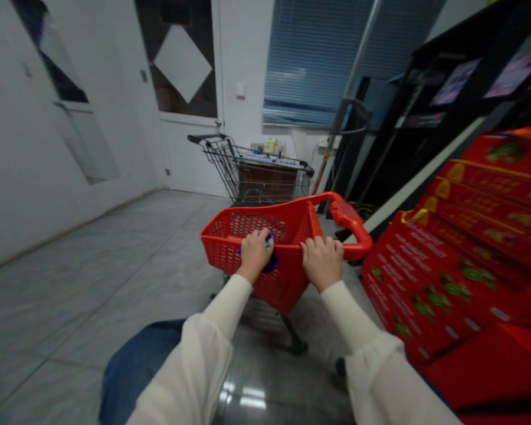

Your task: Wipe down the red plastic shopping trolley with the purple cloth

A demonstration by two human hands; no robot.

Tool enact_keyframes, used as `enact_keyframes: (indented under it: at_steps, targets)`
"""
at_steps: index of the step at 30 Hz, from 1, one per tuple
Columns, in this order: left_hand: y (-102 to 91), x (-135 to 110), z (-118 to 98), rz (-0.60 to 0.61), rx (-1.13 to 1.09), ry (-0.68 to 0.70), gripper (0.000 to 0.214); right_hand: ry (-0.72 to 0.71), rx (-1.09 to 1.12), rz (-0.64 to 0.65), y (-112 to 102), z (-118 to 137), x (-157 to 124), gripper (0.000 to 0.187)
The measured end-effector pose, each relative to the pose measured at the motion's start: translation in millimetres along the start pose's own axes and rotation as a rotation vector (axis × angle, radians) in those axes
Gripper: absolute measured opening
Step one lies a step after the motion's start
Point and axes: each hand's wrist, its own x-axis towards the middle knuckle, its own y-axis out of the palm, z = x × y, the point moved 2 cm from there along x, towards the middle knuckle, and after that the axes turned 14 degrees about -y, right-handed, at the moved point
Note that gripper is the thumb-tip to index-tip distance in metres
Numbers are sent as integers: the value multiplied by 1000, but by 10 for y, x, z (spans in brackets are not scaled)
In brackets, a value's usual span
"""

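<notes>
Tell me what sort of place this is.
Probably a small shop or its stockroom: there's a red plastic shopping cart, a wire shopping trolley farther along the tiled floor, and stacked red printed cartons.

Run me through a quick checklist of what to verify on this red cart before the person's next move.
1. Right hand on the rim of the red plastic cart basket: ok, fingers curled over the rim.
2. Left hand on the blue-purple cloth: ok, the cloth is pressed against the basket, though partly hidden.
3. Cart's black caster on the tiled floor: ok for the one wheel in view; others cannot tell.
4. Gap to the wire shopping cart ahead: cannot tell, the basket blocks the view.
5. Clearance from the stacked red cartons: not ok, the cart's red handle looks tight against them.
</notes>
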Motion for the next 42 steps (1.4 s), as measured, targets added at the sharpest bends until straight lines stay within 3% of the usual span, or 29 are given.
enact_keyframes:
  at_steps: [3,8,10,15,18,20,23,27,29,32,37,39,42]
  targets:
    - [-53,74,21,28,38,-75,23,-9,24,-15,13,73,18,31]
    - [-44,-106,-384,41,-48,74,21,-12,17,-46,21,138,29,32]
    - [-18,-145,-411,39,-68,102,21,-19,22,-42,-1,110,14,32]
    - [36,-4,-50,30,23,49,23,-105,79,-18,-152,-151,-71,25]
    - [40,94,124,34,65,30,24,-4,3,-90,-249,-435,-159,26]
    - [36,103,119,29,79,-10,25,18,-44,-83,-263,-575,-203,28]
    - [29,-4,-107,29,56,-35,24,44,-100,-50,-234,-643,-224,30]
    - [10,-275,-606,24,-67,87,21,80,-125,-57,-210,-558,-212,31]
    - [-5,-356,-739,15,-118,133,21,88,-107,-56,-215,-512,-216,32]
    - [-20,-312,-637,43,-136,140,21,102,-67,-60,-228,-472,-235,32]
    - [-68,-38,-150,56,-2,3,21,118,-46,-94,-219,-364,-222,33]
    - [-108,-18,-136,46,16,-22,21,122,-55,-110,-209,-269,-190,34]
    - [-161,-113,-344,39,-44,61,20,132,-54,-122,-214,-106,-135,34]
